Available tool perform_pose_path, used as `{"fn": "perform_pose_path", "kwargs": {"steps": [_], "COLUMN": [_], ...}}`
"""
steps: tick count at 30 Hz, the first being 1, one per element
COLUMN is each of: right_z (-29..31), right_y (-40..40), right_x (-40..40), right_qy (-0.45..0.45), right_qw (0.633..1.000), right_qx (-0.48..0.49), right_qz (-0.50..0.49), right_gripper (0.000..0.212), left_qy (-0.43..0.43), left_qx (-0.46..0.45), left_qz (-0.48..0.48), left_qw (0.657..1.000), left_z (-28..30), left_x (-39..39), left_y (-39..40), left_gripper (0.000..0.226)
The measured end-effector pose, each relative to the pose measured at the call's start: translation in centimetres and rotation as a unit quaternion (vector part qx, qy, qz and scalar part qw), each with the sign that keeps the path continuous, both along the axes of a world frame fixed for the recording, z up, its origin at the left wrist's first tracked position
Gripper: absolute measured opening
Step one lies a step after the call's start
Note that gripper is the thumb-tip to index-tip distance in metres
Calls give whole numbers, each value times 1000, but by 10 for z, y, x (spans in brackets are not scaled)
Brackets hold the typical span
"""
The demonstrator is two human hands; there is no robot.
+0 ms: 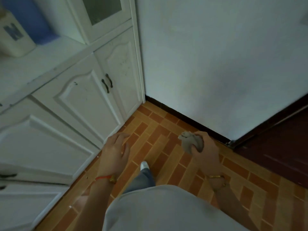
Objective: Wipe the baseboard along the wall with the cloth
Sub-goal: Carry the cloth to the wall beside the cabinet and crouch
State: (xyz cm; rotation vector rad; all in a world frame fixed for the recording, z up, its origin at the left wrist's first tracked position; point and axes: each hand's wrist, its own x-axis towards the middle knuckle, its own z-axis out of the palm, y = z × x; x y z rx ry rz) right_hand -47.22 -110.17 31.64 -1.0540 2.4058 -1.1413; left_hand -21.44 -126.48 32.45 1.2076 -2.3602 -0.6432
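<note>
A dark baseboard (pixel 180 115) runs along the foot of the white wall, from the cabinet corner down-right to the door frame. My right hand (pixel 206 147) is shut on a crumpled grey cloth (pixel 190 141), held above the floor a little in front of the baseboard. My left hand (pixel 115 150) hangs over the tiles near the cabinet with its fingers loosely apart and nothing in it.
White cabinets (pixel 80 100) with dark handles line the left side. A dark red door (pixel 280 140) stands at the right. Orange-brown brick-pattern tiles (pixel 156 130) cover the floor. My leg and white shoe (pixel 144 165) stand between my hands.
</note>
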Motion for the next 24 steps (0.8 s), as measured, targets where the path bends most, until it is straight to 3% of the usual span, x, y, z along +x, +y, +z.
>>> {"fn": "perform_pose_path", "kwargs": {"steps": [8, 17, 24], "right_z": [24, 2, -6], "right_y": [-169, -265, -367], "right_x": [-46, -92, -154], "right_qy": [34, 1, -10], "right_qw": [997, 998, 996], "right_qx": [-61, -16, -43], "right_qz": [-21, -60, -80], "right_gripper": [33, 31, 27], "left_qy": [2, -4, -8], "left_qx": [-31, 3, 11], "left_qz": [-47, -97, -122], "left_qw": [998, 995, 992], "left_z": [23, 12, 1], "left_x": [-56, -125, -196], "left_y": [-177, -300, -407], "left_gripper": [35, 42, 41]}}
